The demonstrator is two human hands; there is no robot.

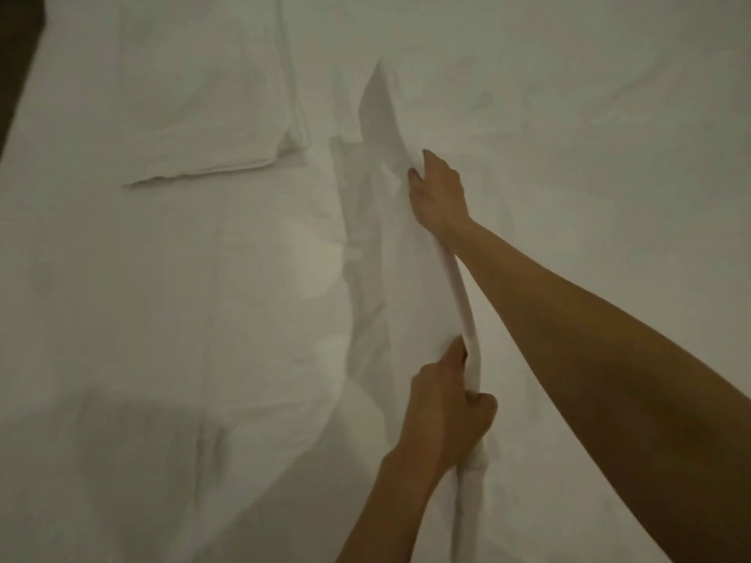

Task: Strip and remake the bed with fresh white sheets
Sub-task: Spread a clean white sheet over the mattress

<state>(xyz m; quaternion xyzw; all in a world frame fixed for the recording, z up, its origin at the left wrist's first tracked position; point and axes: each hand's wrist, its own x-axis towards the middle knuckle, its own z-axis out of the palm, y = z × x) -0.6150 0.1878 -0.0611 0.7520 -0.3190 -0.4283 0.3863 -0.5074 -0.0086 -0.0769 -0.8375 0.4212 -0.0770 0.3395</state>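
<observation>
A white sheet (378, 245) lies partly unfolded across the bed, one folded edge lifted into a ridge down the middle. My left hand (447, 404) grips that raised edge near the bottom, thumb on the left side and fingers curled round it. Farther up, my right hand (437, 193) pinches the same edge, arm stretched in from the lower right. The bed surface (589, 136) under it is covered in white cloth.
A folded white sheet (207, 95) lies flat at the upper left of the bed. A dark strip (16, 54) past the bed's left edge shows at the top left corner. Wrinkled white fabric fills everything else in view.
</observation>
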